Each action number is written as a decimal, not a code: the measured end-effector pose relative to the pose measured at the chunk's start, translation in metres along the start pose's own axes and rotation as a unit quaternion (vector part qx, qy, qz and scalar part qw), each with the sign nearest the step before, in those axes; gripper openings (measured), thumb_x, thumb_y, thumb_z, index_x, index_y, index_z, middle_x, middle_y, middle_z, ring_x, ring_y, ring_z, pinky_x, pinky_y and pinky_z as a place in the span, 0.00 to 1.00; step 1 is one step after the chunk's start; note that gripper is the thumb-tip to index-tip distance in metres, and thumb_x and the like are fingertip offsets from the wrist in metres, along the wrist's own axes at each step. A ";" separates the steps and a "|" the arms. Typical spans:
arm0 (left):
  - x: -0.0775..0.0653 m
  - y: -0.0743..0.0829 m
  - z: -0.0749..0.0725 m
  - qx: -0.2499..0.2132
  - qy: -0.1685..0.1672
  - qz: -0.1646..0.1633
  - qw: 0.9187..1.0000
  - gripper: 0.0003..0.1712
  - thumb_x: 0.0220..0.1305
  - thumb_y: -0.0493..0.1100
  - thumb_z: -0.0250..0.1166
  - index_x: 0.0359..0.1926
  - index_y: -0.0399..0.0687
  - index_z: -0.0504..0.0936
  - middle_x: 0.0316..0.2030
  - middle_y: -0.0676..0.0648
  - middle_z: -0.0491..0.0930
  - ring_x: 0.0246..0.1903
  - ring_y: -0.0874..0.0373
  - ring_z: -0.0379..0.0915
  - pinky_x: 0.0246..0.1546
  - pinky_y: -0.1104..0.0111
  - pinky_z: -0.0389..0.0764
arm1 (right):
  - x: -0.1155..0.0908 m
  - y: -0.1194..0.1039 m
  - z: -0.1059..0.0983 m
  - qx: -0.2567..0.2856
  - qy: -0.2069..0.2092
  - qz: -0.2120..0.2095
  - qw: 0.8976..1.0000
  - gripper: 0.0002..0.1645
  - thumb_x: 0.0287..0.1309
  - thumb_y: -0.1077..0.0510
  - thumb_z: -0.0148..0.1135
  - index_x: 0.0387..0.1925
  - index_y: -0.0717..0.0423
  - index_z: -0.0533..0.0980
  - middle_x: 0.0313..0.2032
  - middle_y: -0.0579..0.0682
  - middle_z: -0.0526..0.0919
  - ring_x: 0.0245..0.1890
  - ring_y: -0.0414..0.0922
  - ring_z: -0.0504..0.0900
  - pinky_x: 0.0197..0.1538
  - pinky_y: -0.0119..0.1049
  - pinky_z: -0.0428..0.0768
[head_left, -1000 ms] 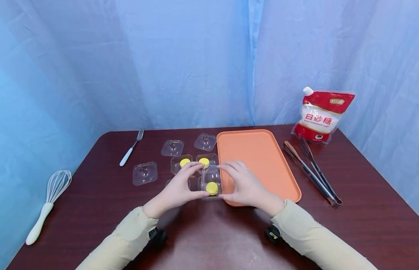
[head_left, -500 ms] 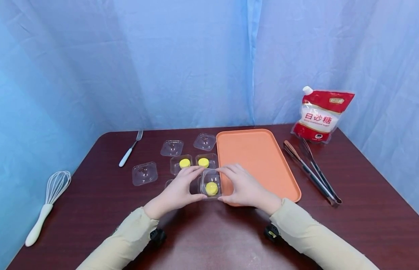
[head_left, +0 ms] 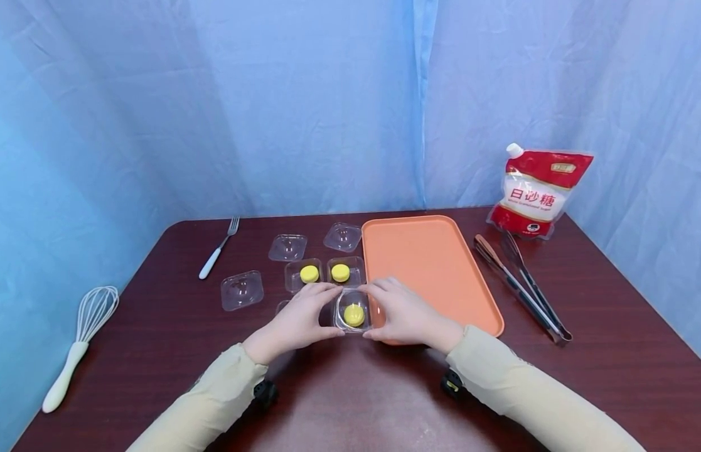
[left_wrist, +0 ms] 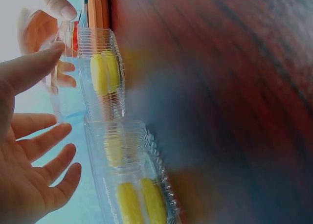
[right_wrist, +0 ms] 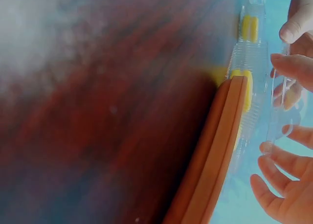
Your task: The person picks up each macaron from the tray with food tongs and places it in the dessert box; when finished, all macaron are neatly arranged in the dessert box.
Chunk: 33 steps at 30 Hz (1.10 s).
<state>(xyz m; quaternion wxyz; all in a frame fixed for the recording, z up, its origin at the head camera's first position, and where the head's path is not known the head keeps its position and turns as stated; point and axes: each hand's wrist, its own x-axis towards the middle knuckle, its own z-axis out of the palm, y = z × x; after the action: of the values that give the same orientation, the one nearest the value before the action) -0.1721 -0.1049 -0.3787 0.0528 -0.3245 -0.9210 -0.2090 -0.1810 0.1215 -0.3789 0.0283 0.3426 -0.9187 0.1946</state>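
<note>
A clear plastic lid (right_wrist: 277,111) is held by its edges between both hands, level just above a clear square box (left_wrist: 98,38) with a yellow macaron (head_left: 354,315) inside. My left hand (head_left: 298,316) grips the lid's left side between thumb and fingers. On the opposite side, my right hand (head_left: 405,316) grips it the same way. Both wrist views show a narrow gap between lid and box. Behind stand two more lidless boxes, each holding a yellow macaron (head_left: 309,274). Another box (left_wrist: 100,170) with macarons is largely hidden by my left hand in the head view.
Three loose clear lids (head_left: 242,291) lie at the back left and middle. An orange tray (head_left: 423,270) sits right beside the boxes. Tongs (head_left: 522,289) and a sugar pouch (head_left: 533,194) are farther right; a fork (head_left: 220,248) and a whisk (head_left: 81,345) are left.
Both hands have brought the lid down and slightly toward me, so it now lines up over the front right box. The other things stay where they were.
</note>
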 end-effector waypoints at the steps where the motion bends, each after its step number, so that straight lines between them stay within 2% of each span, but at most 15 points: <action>1: 0.000 0.000 0.000 0.003 -0.006 -0.004 1.000 0.42 0.46 0.50 0.76 0.59 0.34 0.73 0.54 0.40 0.76 0.56 0.46 0.69 0.58 0.52 0.70 | 0.001 0.000 0.000 -0.003 -0.007 0.003 1.000 0.46 0.38 0.44 0.75 0.60 0.56 0.70 0.52 0.51 0.76 0.52 0.48 0.71 0.55 0.44 0.74; 12: 0.006 0.000 0.000 0.019 -0.065 -0.051 0.996 0.41 0.48 0.51 0.75 0.59 0.34 0.73 0.55 0.39 0.75 0.57 0.44 0.69 0.58 0.50 0.69 | 0.011 -0.002 0.002 -0.017 -0.060 0.026 0.998 0.45 0.40 0.44 0.75 0.60 0.57 0.70 0.53 0.53 0.76 0.54 0.50 0.71 0.58 0.45 0.72; 23: 0.009 -0.003 -0.002 0.030 -0.080 -0.054 0.995 0.40 0.48 0.53 0.74 0.59 0.35 0.74 0.54 0.39 0.76 0.55 0.44 0.70 0.57 0.50 0.70 | 0.019 -0.008 -0.002 -0.021 -0.103 0.050 0.993 0.45 0.42 0.44 0.74 0.61 0.57 0.70 0.57 0.54 0.75 0.56 0.51 0.71 0.61 0.46 0.70; 33: 0.009 -0.004 -0.005 0.009 -0.089 -0.047 0.995 0.40 0.47 0.51 0.75 0.57 0.32 0.75 0.53 0.38 0.77 0.54 0.45 0.72 0.56 0.52 0.71 | 0.021 -0.012 -0.002 -0.026 -0.105 0.047 0.993 0.43 0.41 0.44 0.75 0.58 0.59 0.72 0.54 0.55 0.77 0.53 0.52 0.73 0.59 0.46 0.71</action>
<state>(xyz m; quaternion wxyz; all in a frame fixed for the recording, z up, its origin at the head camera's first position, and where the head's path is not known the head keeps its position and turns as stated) -0.1821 -0.1044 -0.3730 -0.0368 -0.2978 -0.9380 -0.1735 -0.1895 0.1009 -0.3696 -0.0688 0.3165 -0.9365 0.1342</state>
